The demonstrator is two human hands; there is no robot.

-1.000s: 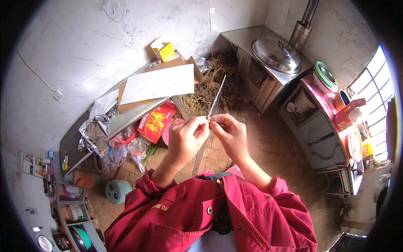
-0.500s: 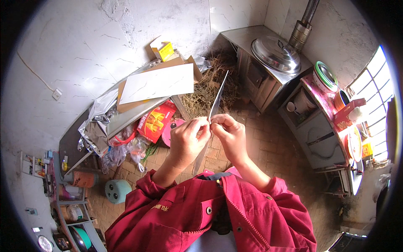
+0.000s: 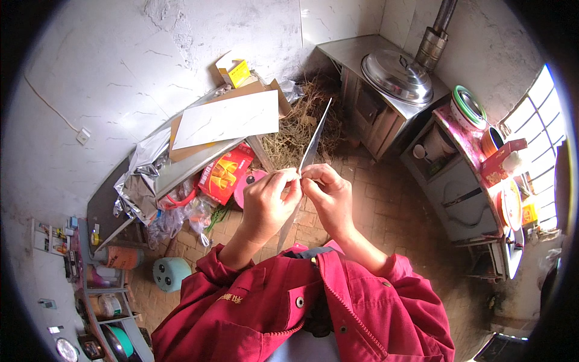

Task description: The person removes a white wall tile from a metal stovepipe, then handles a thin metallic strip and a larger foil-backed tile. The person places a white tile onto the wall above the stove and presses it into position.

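A thin, flat grey sheet (image 3: 313,143), seen almost edge-on, stands out in front of my chest. Its far end narrows to a point above, and its near end slants down between my wrists. My left hand (image 3: 265,202) pinches its upper edge near the middle, thumb against bent fingers. Right beside it, my right hand (image 3: 330,196) pinches the same edge, the two sets of fingertips nearly touching. What the sheet is made of does not show, and the fingertips hide the spot they grip.
A table at left bears a white marbled panel (image 3: 226,120), cardboard and crumpled foil (image 3: 136,187). Below are a red bag (image 3: 226,172) and a round teal stool (image 3: 171,274). Dry straw (image 3: 307,136) lies beside a stove with a lidded pot (image 3: 397,77). A cabinet (image 3: 455,193) stands right.
The sheet's far tip has shifted slightly to the right. Both hands keep their pinch in almost the same place.
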